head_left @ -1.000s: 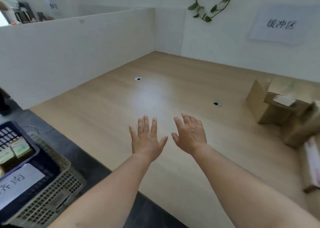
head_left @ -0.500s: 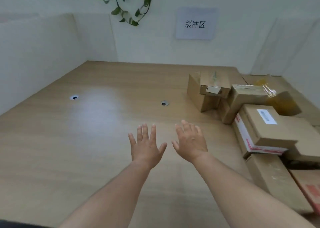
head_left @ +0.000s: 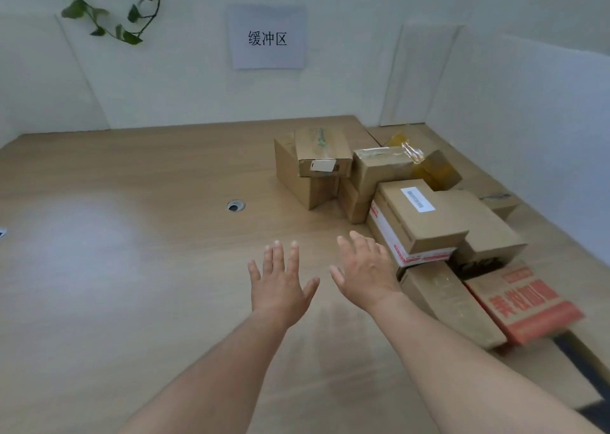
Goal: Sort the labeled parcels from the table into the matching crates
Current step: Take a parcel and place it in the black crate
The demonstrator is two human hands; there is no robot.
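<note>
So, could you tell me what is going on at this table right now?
A person reaches both arms out over the wooden table. The left hand and right hand are open with fingers spread, holding nothing. A pile of cardboard parcels sits at the right, and the right hand is nearest the parcel with the barcode label. None has been lifted yet.

Item: paper sign on the wall, printed 缓冲区 in black. Item: cardboard parcel bearing a white barcode label, print too small to read. Item: red-printed box, large red characters, blurred and illegible.
</note>
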